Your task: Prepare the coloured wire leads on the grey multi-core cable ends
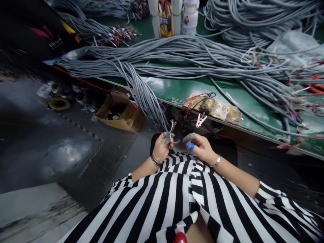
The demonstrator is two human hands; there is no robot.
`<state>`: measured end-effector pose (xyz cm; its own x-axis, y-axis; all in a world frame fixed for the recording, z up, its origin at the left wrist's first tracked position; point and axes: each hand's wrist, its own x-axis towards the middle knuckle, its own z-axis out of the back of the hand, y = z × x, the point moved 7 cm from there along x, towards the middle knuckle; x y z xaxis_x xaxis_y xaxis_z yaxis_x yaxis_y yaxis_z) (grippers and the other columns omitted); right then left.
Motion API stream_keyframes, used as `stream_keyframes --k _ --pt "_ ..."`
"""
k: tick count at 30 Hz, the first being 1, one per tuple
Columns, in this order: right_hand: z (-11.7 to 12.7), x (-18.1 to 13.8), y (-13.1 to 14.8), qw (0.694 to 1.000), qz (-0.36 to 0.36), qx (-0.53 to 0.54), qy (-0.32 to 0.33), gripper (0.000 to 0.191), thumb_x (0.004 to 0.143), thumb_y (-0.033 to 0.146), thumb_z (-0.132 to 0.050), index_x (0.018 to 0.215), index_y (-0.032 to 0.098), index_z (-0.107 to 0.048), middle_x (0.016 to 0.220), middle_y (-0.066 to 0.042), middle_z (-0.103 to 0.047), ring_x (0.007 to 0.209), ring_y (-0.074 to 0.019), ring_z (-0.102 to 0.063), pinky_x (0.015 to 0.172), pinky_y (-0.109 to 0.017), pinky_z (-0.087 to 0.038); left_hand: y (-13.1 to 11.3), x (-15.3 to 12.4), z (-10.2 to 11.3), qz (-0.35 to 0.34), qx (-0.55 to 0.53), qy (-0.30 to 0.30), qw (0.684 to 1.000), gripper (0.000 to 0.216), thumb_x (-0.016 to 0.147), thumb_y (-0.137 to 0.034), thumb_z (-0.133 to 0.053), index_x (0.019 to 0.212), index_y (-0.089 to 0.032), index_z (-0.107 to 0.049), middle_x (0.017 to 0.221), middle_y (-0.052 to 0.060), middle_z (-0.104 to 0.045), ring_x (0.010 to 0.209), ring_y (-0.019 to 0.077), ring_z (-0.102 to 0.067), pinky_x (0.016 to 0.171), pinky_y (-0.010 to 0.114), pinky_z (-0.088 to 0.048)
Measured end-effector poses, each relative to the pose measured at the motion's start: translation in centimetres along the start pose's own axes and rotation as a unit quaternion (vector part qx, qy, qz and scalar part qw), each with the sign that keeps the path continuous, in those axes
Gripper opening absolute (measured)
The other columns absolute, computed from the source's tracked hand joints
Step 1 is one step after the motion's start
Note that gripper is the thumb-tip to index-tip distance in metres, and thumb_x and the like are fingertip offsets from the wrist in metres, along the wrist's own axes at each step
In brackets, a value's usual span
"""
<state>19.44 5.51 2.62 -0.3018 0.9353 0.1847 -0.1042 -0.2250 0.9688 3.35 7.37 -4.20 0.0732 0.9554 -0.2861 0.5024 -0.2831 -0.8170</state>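
My left hand (pixel 162 147) is closed around the end of a grey cable (pixel 167 139). Thin stripped wires (pixel 173 125) stick up from that end, some white and some reddish. To its right, my right hand (pixel 201 148) is held a short way off, with grey covering on a finger and blue on another fingertip. Its fingers are loosely bent and slightly apart, with nothing visible between them. A thick bundle of grey cables (pixel 144 89) hangs over the table edge down to my left hand.
Long grey cables (pixel 177 50) lie along the green table (pixel 162 86). A taped board (pixel 220 109) with red and black leads and a pink clip (pixel 200 120) sits at its edge. Scissors (pixel 165 8) stand in a holder by a bottle (pixel 190 18). A cardboard box (pixel 136 118) is below.
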Motion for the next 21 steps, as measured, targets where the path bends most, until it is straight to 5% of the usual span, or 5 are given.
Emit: stream_keyframes --k 2,4,11,21 --pt "1.7 -0.3 -1.2 0.993 -0.058 0.037 -0.097 0.021 0.084 0.04 -0.059 0.089 0.02 -0.064 0.082 -0.004 -0.066 0.067 -0.0152 -0.059 0.064 -0.03 -0.051 0.1 -0.1 0.0 0.01 -0.018 0.024 1.0 0.039 0.059 -0.043 -0.082 0.078 -0.017 -0.058 0.058 -0.004 -0.055 0.047 0.0058 -0.046 0.044 0.018 -0.034" --pt "2.1 -0.4 -1.7 0.988 -0.078 0.057 -0.123 0.025 0.081 0.045 -0.062 0.089 0.021 -0.066 0.085 -0.005 -0.067 0.072 -0.017 -0.062 0.069 -0.033 -0.053 0.3 -0.3 -0.2 0.026 -0.027 0.053 0.998 0.04 0.058 -0.042 -0.083 0.077 -0.017 -0.059 0.056 -0.004 -0.053 0.045 0.0053 -0.043 0.043 0.019 -0.033" --pt "-0.8 0.5 0.6 0.999 0.006 0.042 0.011 0.037 0.087 0.035 -0.058 0.123 0.023 -0.059 0.12 -0.009 -0.065 0.109 -0.0229 -0.062 0.097 -0.04 -0.048 1.8 -1.1 -1.0 0.093 0.007 0.131 0.987 0.042 0.058 -0.045 -0.084 0.076 -0.015 -0.059 0.048 -0.004 -0.053 0.036 0.0042 -0.041 0.037 0.017 -0.028" --pt "-1.3 0.3 1.7 0.988 0.105 -0.083 0.078 0.033 0.089 0.022 -0.051 0.12 0.023 -0.062 0.102 -0.007 -0.073 0.093 -0.0198 -0.069 0.085 -0.036 -0.054 2.3 -1.9 -1.5 0.176 0.039 0.193 0.965 0.042 0.057 -0.044 -0.083 0.08 -0.013 -0.065 0.044 -0.004 -0.049 0.032 0.002 -0.034 0.033 0.015 -0.018"
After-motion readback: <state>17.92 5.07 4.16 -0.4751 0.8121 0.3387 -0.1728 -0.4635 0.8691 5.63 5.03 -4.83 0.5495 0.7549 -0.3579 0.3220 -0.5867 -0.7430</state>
